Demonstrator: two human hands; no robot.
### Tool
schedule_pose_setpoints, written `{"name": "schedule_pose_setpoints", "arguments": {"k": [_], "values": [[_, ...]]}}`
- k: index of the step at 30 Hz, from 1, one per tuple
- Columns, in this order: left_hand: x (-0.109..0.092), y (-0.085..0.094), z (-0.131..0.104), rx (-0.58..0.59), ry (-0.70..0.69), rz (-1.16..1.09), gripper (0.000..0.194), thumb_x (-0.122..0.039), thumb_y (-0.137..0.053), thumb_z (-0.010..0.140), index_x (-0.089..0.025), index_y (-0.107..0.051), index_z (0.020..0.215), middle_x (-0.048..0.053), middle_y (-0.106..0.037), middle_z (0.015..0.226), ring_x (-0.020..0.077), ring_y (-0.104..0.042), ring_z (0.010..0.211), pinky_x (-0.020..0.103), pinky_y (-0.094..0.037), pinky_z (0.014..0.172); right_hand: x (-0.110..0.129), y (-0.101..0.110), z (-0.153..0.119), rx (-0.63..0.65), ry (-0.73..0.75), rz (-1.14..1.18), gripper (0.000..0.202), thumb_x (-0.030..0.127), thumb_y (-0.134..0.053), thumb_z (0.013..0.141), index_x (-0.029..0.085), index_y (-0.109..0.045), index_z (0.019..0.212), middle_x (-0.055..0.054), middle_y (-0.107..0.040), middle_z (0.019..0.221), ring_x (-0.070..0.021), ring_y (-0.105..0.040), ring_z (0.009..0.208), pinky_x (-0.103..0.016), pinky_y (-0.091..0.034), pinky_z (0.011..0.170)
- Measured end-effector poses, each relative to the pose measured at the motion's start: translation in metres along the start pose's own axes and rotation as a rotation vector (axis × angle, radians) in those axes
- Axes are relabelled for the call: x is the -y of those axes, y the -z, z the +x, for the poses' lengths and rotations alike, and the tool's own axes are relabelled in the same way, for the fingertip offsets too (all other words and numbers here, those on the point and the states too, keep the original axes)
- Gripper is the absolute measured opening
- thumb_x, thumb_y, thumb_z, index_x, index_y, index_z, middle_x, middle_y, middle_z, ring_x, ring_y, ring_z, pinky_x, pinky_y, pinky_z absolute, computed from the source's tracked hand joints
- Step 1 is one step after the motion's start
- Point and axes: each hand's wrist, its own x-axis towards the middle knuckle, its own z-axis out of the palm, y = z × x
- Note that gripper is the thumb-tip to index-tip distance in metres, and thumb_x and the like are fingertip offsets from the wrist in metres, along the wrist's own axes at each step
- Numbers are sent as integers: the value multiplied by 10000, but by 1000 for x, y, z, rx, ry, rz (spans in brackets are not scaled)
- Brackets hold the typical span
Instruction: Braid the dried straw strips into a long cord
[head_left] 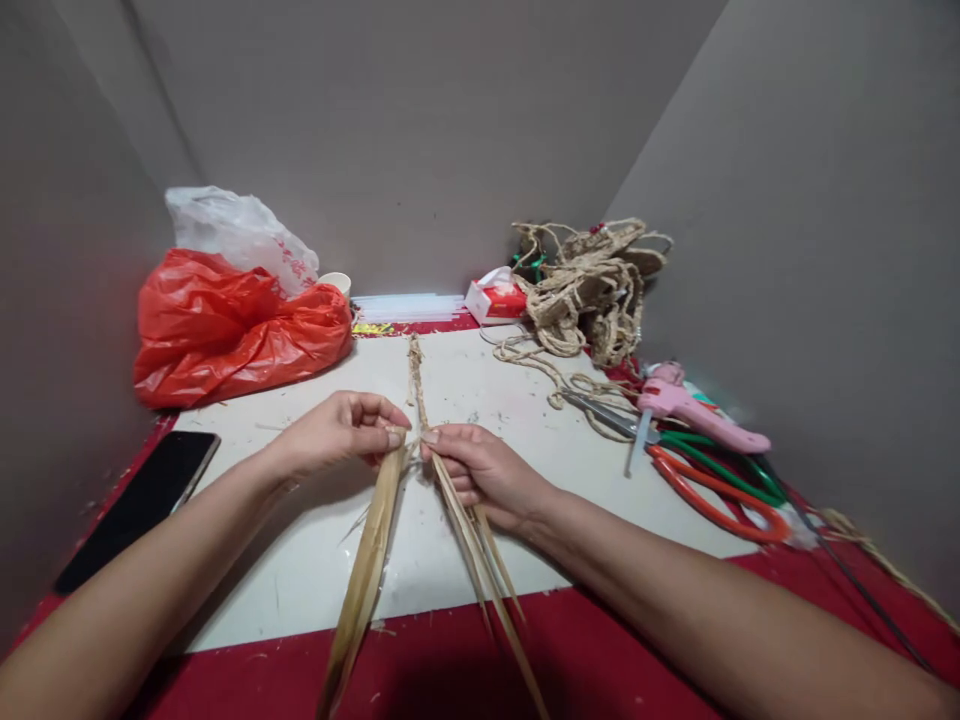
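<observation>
A thin braid of dried plant fibre [420, 385] runs away from me along the white board [315, 590]. At its near end, my left hand [352, 430] pinches a wide, flat strip of dried leaf [375, 530] between thumb and fingers. The strip hangs down toward the table's front edge. Just beside it, my right hand [484, 465] is closed on several narrower dried leaf strips [480, 570], its thumb at the end of the braid. The two hands are close together, a small gap between them. Fingertips partly hide where the strips join the braid.
Red plastic bag [240, 330] and phone [142, 505] lie at left. At the back are a paper cup [335, 282], glue sticks [409, 307] and a tissue pack [496, 297]. Coiled rope [592, 285], a pink glue gun [694, 412] and scissors [712, 500] occupy the right.
</observation>
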Motion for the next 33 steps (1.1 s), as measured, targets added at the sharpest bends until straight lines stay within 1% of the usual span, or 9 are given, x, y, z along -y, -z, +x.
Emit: {"name": "schedule_pose_setpoints", "arguments": {"k": [3,8,11,14,18,21,25,31,33], "values": [[14,-11,8,-2,36,-59,248,-311,-693,713,-133,-527,759,-8,-589,620,56,-509,498,191,-438,515,-1,0,0,-14,22,-54,251,337,-626,785,133,-521,683,115,-209,447,-11,-89,372,-143,-62,331],[20,-18,9,-36,21,-149,312,-371,-688,717,-165,-455,746,-13,-595,580,82,-538,477,209,-457,471,-4,1,0,-39,42,-126,272,375,-615,794,144,-518,688,113,-239,428,-19,-118,358,-157,-81,327],[23,-20,9,-14,13,-140,316,-412,-651,745,-163,-458,731,-20,-571,511,74,-510,414,192,-426,432,-5,0,0,-44,54,-168,289,403,-609,794,150,-515,693,115,-244,416,-22,-121,348,-164,-87,322],[26,-21,10,-3,2,-143,329,-447,-626,757,-153,-483,718,-16,-563,499,68,-501,396,184,-411,420,-6,-1,0,-51,67,-202,306,426,-621,778,152,-510,696,116,-257,401,-24,-128,337,-173,-95,320],[30,-25,12,-77,-3,-151,343,-460,-627,749,-150,-489,702,-13,-582,540,51,-465,375,171,-383,385,-6,-2,1,-54,82,-236,337,454,-646,747,150,-511,695,115,-282,387,-25,-154,325,-184,-104,321],[33,-29,13,-132,-4,-119,334,-446,-626,753,-154,-476,691,-32,-554,511,47,-446,369,160,-365,374,-7,-1,1,-58,100,-266,333,451,-638,754,145,-522,695,110,-295,382,-27,-175,321,-191,-109,321],[34,-30,13,-162,25,-108,314,-414,-626,756,-168,-448,677,-64,-472,420,54,-425,348,158,-353,376,-8,1,1,-38,110,-317,292,397,-625,774,134,-536,684,101,-307,391,-26,-179,336,-193,-99,332],[28,-24,12,-208,10,-113,109,-222,-553,801,-172,-496,879,-15,-591,520,87,-498,401,196,-406,434,-8,1,2,-94,116,-277,278,399,-633,760,147,-532,702,113,-290,367,-29,-173,318,-188,-106,324],[27,-23,12,-198,11,-120,97,-219,-551,801,-150,-521,862,8,-609,563,78,-499,418,197,-411,453,-8,1,2,-94,120,-273,273,397,-629,763,146,-538,705,112,-294,361,-30,-175,314,-187,-108,322]]}}
